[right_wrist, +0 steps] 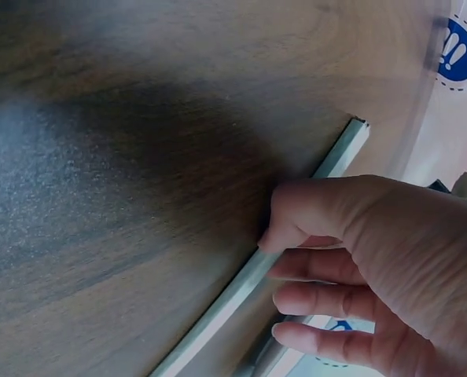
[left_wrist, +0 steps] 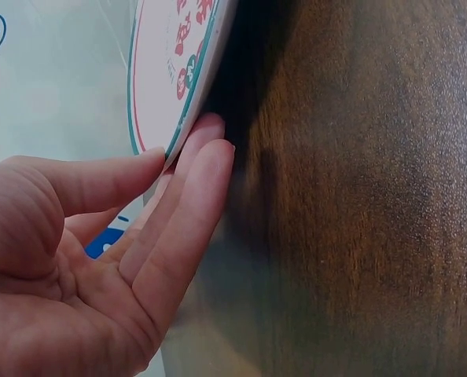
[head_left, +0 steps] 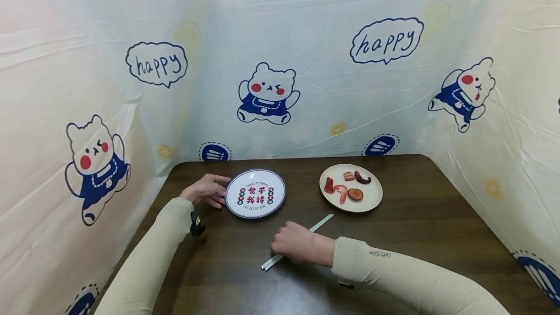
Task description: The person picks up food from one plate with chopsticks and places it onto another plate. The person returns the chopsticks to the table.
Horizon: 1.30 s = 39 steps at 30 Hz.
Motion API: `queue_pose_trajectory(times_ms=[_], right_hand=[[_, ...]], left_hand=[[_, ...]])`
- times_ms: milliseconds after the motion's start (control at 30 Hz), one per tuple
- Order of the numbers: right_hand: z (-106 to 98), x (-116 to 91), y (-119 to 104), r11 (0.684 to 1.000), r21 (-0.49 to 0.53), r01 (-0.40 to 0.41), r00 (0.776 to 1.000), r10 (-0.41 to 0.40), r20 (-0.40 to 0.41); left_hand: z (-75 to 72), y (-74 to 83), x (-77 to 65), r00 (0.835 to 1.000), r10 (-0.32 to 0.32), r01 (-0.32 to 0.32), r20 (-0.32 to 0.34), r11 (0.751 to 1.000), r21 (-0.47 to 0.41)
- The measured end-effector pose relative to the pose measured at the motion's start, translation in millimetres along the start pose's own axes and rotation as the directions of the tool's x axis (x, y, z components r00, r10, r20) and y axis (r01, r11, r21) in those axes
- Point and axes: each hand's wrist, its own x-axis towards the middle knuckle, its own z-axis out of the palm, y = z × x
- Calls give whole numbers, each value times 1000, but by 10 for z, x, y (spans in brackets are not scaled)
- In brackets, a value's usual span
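Observation:
At the left, my left hand (head_left: 205, 191) pinches the rim of a white plate with red lettering and a blue edge (head_left: 279, 193). In the left wrist view, the thumb lies on the plate's (left_wrist: 155, 86) upper face and the fingers reach beneath it. Nearer the front, my right hand (head_left: 295, 243) grips a pair of pale chopsticks (head_left: 322, 222), which slant across the table. From the right wrist, thumb and index finger pinch the chopsticks (right_wrist: 211, 314), while the other fingers (right_wrist: 320, 302) stay loosely bent.
A cream plate (head_left: 372, 198) at the back right carries several small food pieces, among them a mushroom-like slice (head_left: 355, 194) and a shrimp-like piece (head_left: 343, 195). The brown wooden table (head_left: 407, 252) meets a printed curtain (head_left: 323, 77) behind and at both sides.

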Motion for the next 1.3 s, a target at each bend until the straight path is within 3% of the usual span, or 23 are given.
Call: queue_pose_trajectory(times_ms=[300, 667, 1300], right_hand=[[26, 7, -3, 992, 126, -9, 995, -3, 100], [74, -27, 8, 992, 128, 16, 995, -29, 97], [59, -84, -4, 994, 60, 91, 996, -92, 21]], left_hand=[[12, -37, 24, 1000, 1, -1, 7, 1000, 5], [17, -12, -17, 1000, 4, -4, 7, 1000, 10], [20, 3, -18, 1000, 9, -9, 1, 1000, 18]])
